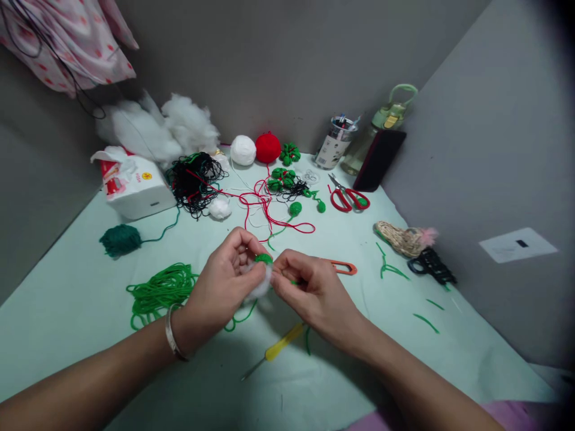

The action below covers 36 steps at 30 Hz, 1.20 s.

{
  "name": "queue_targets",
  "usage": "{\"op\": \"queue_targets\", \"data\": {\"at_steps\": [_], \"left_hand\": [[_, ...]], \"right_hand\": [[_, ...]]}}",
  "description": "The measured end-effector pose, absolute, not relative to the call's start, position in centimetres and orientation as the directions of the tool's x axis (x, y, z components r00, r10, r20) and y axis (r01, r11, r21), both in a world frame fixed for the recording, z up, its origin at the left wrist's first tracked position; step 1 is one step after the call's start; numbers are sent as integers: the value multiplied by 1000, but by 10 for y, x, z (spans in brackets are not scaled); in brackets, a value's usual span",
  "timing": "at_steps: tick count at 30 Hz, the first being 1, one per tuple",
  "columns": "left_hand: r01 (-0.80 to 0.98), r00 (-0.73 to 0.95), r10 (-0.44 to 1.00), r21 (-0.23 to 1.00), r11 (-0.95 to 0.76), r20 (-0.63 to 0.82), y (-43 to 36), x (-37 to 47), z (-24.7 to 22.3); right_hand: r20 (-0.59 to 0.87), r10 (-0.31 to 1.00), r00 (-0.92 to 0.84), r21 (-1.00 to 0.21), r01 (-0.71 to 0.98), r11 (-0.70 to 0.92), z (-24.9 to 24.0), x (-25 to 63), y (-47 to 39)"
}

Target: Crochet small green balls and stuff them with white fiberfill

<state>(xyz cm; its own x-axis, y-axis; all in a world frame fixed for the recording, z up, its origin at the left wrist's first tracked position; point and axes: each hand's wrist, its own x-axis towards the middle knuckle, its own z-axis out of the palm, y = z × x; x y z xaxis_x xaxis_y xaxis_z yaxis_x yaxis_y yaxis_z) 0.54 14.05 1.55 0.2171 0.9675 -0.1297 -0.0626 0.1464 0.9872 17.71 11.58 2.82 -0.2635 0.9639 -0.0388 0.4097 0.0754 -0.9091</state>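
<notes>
Left hand (220,284): closed on green crocheted piece (264,258) and white stuffing (260,290). Right hand (314,287): fingertips bunched at stuffing's edge; exact grip cannot be told. Piece: between hands, above counter (76,311). Risks: loose fibres could snag in stitches if tugged; green skein (162,286) could catch on bracelet (171,332); yellow-handled hook (282,343) could roll if knocked.

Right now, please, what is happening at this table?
The left hand holds a small green piece with white fluff, while the right hand is close against it; what it grips is unclear. A yellow-handled tool lies nearby, green yarn to the left, and red-handled scissors farther back.
</notes>
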Motion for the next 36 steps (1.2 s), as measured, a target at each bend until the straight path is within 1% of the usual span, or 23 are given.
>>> {"op": "queue_targets", "data": {"at_steps": [2,6,11,13,15,17,19,22,24,26,30,33,36], "left_hand": [[-43,242,961,988,149,-134,139,6,18],[-119,336,936,982,147,-99,139,2,16],[-134,394,914,978,158,-93,146,-4,10],[-127,376,923,983,136,-79,147,-4,10],[-99,317,946,990,99,-63,147,-2,11],[-69,249,967,995,76,-57,145,0,12],[-76,242,965,990,122,-101,142,2,11],[-138,317,925,954,265,-211,139,2,10],[-169,357,908,941,294,-220,137,1,11],[-204,383,903,935,289,-196,137,-1,13],[-249,450,877,920,303,-167,141,-5,15],[-231,494,857,929,289,-144,144,-6,9],[-244,490,867,940,240,-94,144,-4,3]], "right_hand": [[-19,977,-212,-897,436,77,26,176,117],[8,992,-129,-878,473,69,23,178,121],[-32,971,-237,-914,400,67,27,184,123],[-52,962,-267,-929,368,52,30,183,121],[-44,959,-281,-921,384,70,32,179,118],[16,951,-310,-886,435,157,31,175,113],[115,932,-344,-821,495,284,27,172,111],[266,906,-329,-691,591,417,20,170,111],[312,908,-280,-641,643,419,18,172,114],[291,932,-215,-661,659,359,19,176,117],[142,983,-115,-780,598,183,25,182,122],[40,988,-146,-842,528,112,29,184,123],[-37,974,-221,-905,421,61,29,185,122]]}}
